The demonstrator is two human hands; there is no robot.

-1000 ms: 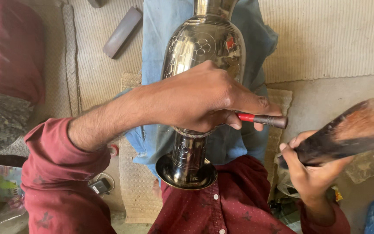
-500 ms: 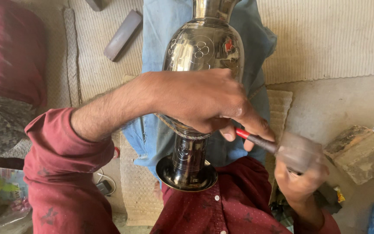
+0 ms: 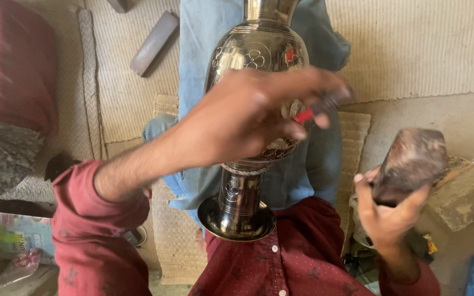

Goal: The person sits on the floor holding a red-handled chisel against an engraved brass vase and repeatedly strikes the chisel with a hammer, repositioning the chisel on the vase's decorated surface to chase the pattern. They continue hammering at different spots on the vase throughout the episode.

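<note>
The left hand [image 3: 248, 118] is clenched on a red-banded chisel [image 3: 319, 109], its tip resting on the belly of the engraved metal vase [image 3: 256, 60] just under the fingers. The vase lies along the lap, its long axis running away from the body. The right hand [image 3: 388, 211] grips a dark mallet [image 3: 412, 161], raised well to the right of the chisel.

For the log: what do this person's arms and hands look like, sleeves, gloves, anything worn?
Both hands are bare: no gloves, and no rings or watch that I can make out. The left hand comes from a dark red sleeve pushed up the forearm, with a faint small pattern. The right hand shows only a bit of matching red cuff. The left hand's fingertips are blurred.
</note>
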